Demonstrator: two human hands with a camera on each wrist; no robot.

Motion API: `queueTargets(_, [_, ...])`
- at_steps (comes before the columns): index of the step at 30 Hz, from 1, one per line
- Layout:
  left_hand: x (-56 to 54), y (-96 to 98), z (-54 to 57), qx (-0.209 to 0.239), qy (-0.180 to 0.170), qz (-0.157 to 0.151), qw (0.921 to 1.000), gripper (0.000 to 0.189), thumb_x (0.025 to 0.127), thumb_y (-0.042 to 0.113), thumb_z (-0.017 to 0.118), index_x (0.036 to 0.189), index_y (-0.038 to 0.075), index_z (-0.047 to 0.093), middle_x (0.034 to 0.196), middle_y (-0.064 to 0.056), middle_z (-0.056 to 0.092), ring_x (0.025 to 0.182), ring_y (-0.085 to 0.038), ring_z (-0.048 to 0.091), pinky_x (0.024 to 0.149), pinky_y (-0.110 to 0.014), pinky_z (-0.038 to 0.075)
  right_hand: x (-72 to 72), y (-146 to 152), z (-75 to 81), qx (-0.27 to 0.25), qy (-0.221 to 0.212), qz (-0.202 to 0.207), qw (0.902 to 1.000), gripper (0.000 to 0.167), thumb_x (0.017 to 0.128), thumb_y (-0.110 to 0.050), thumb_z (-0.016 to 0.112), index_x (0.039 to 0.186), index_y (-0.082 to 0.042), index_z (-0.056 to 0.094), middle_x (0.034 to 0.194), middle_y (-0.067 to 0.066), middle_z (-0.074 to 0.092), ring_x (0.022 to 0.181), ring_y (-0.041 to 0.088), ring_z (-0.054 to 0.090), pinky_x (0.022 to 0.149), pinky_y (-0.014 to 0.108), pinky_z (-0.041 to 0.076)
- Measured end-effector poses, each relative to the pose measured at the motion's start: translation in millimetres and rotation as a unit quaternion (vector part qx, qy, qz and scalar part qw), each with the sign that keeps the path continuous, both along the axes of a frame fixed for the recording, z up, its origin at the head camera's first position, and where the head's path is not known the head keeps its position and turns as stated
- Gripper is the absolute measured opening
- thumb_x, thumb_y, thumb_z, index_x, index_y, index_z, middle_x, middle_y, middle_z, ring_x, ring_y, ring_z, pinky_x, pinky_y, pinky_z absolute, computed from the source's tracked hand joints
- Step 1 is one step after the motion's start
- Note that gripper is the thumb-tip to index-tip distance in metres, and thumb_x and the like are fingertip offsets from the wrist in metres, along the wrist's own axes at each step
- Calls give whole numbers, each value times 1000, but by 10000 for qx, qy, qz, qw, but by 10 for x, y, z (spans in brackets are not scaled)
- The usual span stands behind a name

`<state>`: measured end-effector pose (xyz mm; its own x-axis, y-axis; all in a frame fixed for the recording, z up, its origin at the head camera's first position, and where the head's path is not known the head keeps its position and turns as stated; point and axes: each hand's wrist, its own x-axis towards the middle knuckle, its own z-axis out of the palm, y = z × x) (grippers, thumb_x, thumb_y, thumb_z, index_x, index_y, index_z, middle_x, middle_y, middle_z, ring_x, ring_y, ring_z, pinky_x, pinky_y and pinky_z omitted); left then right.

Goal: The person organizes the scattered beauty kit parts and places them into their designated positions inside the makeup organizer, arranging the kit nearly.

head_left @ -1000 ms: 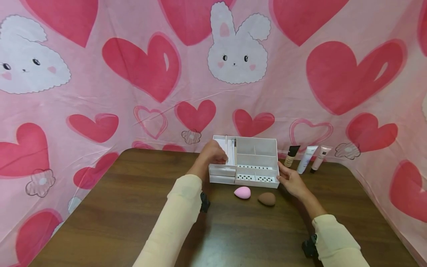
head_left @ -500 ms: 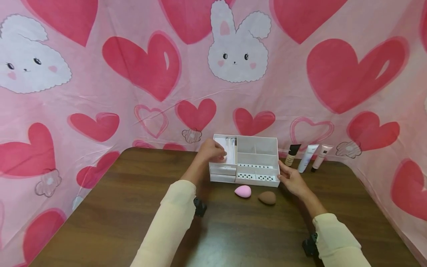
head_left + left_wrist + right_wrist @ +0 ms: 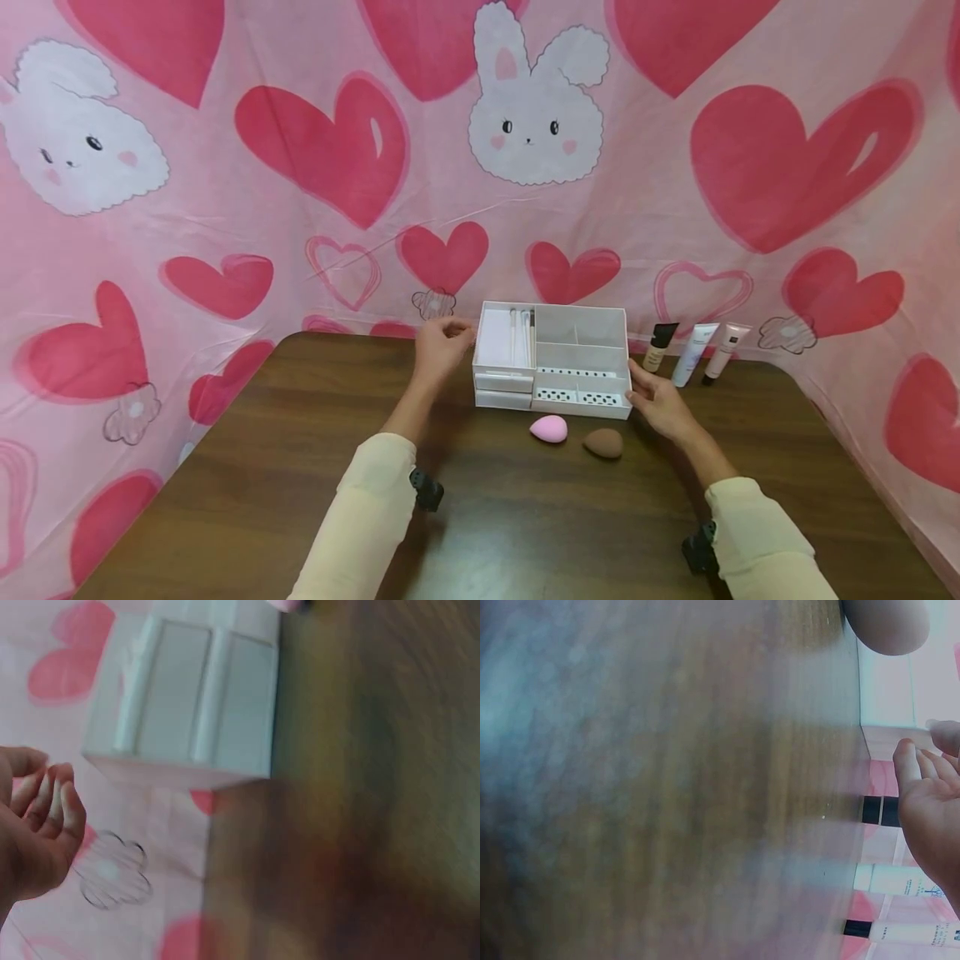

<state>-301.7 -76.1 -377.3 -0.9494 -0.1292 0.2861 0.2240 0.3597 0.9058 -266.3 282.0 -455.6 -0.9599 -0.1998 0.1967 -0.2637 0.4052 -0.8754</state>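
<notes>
A white makeup organizer (image 3: 581, 358) stands on the table, with two small drawers (image 3: 504, 390) at its lower left. Several slim makeup brushes (image 3: 522, 337) stand in its tall left compartment. My left hand (image 3: 441, 346) is just left of the organizer, its fingers loosely bent with nothing between them; the left wrist view shows that hand (image 3: 41, 825) apart from the organizer's side. My right hand (image 3: 660, 406) rests at the organizer's right side, the thumb by the front corner and the fingers extended along the wall. In front lie a pink makeup sponge (image 3: 550, 429) and a brown makeup sponge (image 3: 603, 443).
To the right of the organizer stand three tubes: a beige one with a black cap (image 3: 660, 347), a white one (image 3: 695, 354) and a pink one (image 3: 726, 354). Behind the wooden table (image 3: 525, 525) hangs a pink cloth (image 3: 442, 192) with hearts and rabbits.
My left hand has come out of the organizer's left compartment and moved left, past its side. The brushes there are now in full view. My right hand has stayed at the organizer's right side.
</notes>
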Motion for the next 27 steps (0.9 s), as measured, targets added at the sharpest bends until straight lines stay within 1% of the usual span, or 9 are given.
queueTargets(3, [-52, -68, -141, 175, 74, -218, 9996, 28, 90, 6, 71, 115, -6, 74, 108, -25, 76, 97, -31, 73, 85, -30, 61, 1, 1, 5, 31, 33, -25, 10000, 60, 96, 14, 50, 150, 19, 23, 155, 40, 25, 134, 47, 37, 90, 2, 45])
queueTargets(6, [-84, -103, -276, 486, -138, -738, 9960, 44, 92, 5, 69, 133, -9, 62, 126, -30, 68, 118, -40, 68, 102, -42, 56, 12, 0, 13, 58, 21, -69, 10000, 61, 96, 14, 50, 150, 19, 24, 156, 39, 26, 134, 46, 38, 90, 3, 46])
queueTargets(9, [-103, -119, -384, 730, -390, -1257, 9886, 54, 95, 5, 66, 143, -11, 50, 139, -30, 60, 132, -41, 59, 111, -46, 48, 19, -3, 16, 48, 5, -44, 10000, 61, 96, 14, 50, 150, 18, 24, 156, 39, 25, 135, 46, 37, 90, 2, 45])
queueTargets(10, [-107, -121, -405, 818, -453, -1433, 9852, 55, 95, 4, 65, 145, -10, 48, 143, -30, 57, 135, -40, 56, 114, -47, 46, 22, -5, 17, 51, -7, -49, 10000, 61, 96, 14, 50, 150, 18, 24, 156, 39, 25, 135, 46, 37, 90, 1, 45])
queueTargets(13, [-127, -119, -443, 928, -522, -1752, 9788, 56, 94, 3, 63, 147, -6, 48, 152, -24, 51, 141, -35, 49, 119, -48, 40, 22, -7, 16, 77, 25, -66, 9999, 60, 96, 14, 50, 151, 18, 24, 156, 38, 26, 135, 46, 37, 90, 2, 45])
queueTargets(17, [-151, -109, -475, 1001, -590, -1977, 9733, 57, 94, 4, 62, 149, -2, 46, 159, -18, 44, 147, -28, 41, 123, -48, 35, 26, -9, 17, 77, 50, -108, 9999, 61, 96, 14, 51, 151, 17, 25, 155, 38, 28, 134, 46, 39, 90, 3, 46])
queueTargets(19, [-153, -111, -499, 1062, -584, -2079, 9706, 57, 96, 3, 60, 150, -2, 44, 160, -18, 42, 149, -29, 38, 124, -48, 32, 29, -10, 18, 55, 30, -96, 9999, 61, 96, 14, 51, 151, 17, 25, 155, 38, 28, 134, 46, 39, 90, 3, 46])
queueTargets(22, [-146, -118, -538, 1137, -519, -2127, 9691, 57, 96, 1, 58, 151, -4, 42, 161, -20, 40, 152, -32, 35, 125, -49, 30, 31, -16, 19, 82, 4, -98, 9999, 61, 95, 14, 51, 151, 17, 25, 155, 38, 28, 134, 47, 39, 91, 3, 46])
queueTargets(27, [-144, -103, -573, 1229, -373, -2124, 9687, 57, 96, 0, 57, 150, -7, 40, 161, -23, 37, 154, -35, 29, 127, -51, 25, 30, -24, 20, 121, -13, -146, 9998, 61, 96, 13, 52, 151, 17, 26, 154, 37, 29, 135, 48, 41, 94, 9, 48])
